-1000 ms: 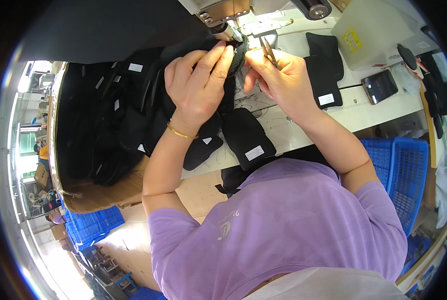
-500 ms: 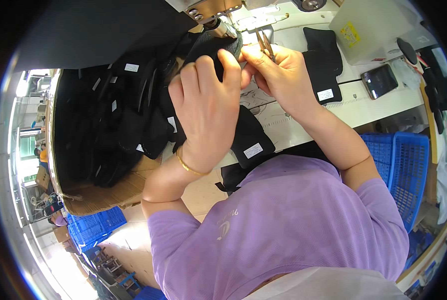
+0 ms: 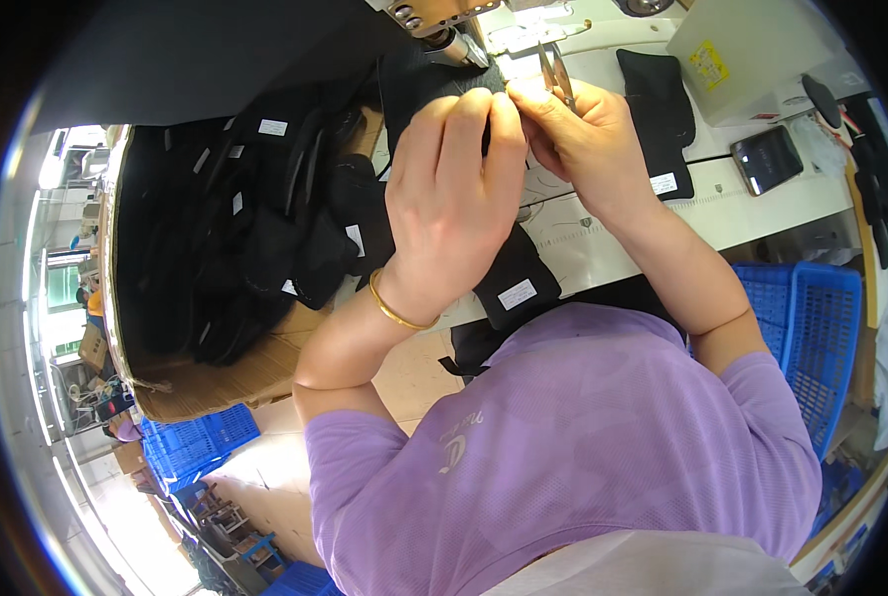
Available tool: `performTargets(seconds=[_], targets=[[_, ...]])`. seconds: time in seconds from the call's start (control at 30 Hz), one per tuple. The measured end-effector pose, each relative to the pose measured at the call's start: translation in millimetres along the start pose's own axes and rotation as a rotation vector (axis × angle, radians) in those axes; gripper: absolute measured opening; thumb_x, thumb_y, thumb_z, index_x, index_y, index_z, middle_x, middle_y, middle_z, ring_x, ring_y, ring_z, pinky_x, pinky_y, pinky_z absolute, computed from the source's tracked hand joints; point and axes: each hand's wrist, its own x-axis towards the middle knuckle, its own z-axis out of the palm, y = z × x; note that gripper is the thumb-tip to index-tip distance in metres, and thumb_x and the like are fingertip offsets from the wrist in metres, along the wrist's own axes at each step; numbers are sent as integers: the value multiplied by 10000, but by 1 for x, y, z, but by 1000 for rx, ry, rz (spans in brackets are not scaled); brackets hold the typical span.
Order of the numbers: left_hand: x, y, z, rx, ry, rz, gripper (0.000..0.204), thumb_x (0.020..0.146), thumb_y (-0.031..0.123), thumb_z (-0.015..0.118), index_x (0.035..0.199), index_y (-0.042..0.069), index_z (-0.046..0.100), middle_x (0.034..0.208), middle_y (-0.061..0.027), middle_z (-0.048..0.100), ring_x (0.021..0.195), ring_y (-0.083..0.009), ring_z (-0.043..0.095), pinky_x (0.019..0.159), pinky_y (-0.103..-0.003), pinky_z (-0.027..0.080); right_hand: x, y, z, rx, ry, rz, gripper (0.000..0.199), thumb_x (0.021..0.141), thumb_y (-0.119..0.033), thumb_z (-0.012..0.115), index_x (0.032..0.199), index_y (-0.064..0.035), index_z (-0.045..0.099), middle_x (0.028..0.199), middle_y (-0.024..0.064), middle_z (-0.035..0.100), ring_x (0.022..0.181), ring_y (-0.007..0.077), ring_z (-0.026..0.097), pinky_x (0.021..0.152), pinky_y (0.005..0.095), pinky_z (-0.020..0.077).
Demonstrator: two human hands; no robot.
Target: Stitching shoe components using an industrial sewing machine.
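Observation:
Just below the sewing machine's head [image 3: 454, 45], my two hands meet over a piece of black fabric [image 3: 409, 94]. My left hand [image 3: 452, 189], with a gold bangle at its wrist, is closed, its fingers curled on the edge of the cloth. In my right hand [image 3: 593, 144] is a small pair of thread snips [image 3: 555, 77], blades pointing up past the fingers. The right thumb and forefinger press together beside the left fingertips; what they pinch is too small to make out. A black piece with a white label [image 3: 514, 283] lies under my left wrist.
At the left stands a cardboard box [image 3: 196, 397] full of labelled black pieces. More black pieces [image 3: 658, 119] lie on the white machine table [image 3: 613, 233]. A dark phone [image 3: 767, 159] rests at the right. Blue crates [image 3: 821, 328] stand below on both sides.
My left hand has moved right, closing in on my right hand, and its raised fingers have come down together. The snips stay in my right hand. The whole view has shifted slightly.

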Motion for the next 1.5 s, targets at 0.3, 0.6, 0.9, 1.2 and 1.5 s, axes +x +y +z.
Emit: performTargets(seconds=[0.3, 0.6, 0.9, 1.2, 1.5], targets=[[4, -9, 11, -19, 10, -20, 264, 732, 88, 681, 958, -10, 585, 962, -112, 575, 854, -255, 595, 681, -338, 528, 1, 2, 0, -21, -8, -26, 323, 981, -219, 566, 710, -54, 629, 587, 0, 615, 467, 17, 406, 430, 198, 292], [-3, -6, 8, -106, 72, -118, 358, 673, -81, 641, 1021, 3, 626, 1013, -112, 603, 911, -296, 590, 787, -390, 492, -6, 10, -4, 2, -9, -25, 269, 1018, -225, 503, 930, -11, 641, 686, 46, 653, 495, 42, 472, 453, 194, 358], [-9, -28, -6, 17, -127, -151, 296, 757, 78, 663, 1046, 43, 607, 963, -85, 614, 860, -241, 610, 728, -354, 481, -20, -4, -21, -49, -317, 86, 318, 1006, -283, 517, 1035, 10, 636, 731, 58, 643, 615, 91, 560, 563, 230, 430], [-24, -61, -24, -1527, -761, -1303, 221, 833, 121, 713, 988, -31, 669, 857, -27, 692, 738, -56, 632, 651, -187, 484, -23, 25, -29, -775, -176, -364, 287, 907, -278, 677, 954, 4, 644, 765, 111, 635, 644, 228, 620, 593, 317, 472], [-34, -52, -7, -1585, -846, -1296, 305, 843, 148, 694, 1089, -28, 656, 902, -36, 680, 803, -82, 633, 741, -201, 492, -36, 17, -45, -841, -269, -553, 349, 796, -315, 766, 1010, -61, 660, 748, 69, 615, 604, 218, 594, 547, 304, 461]])
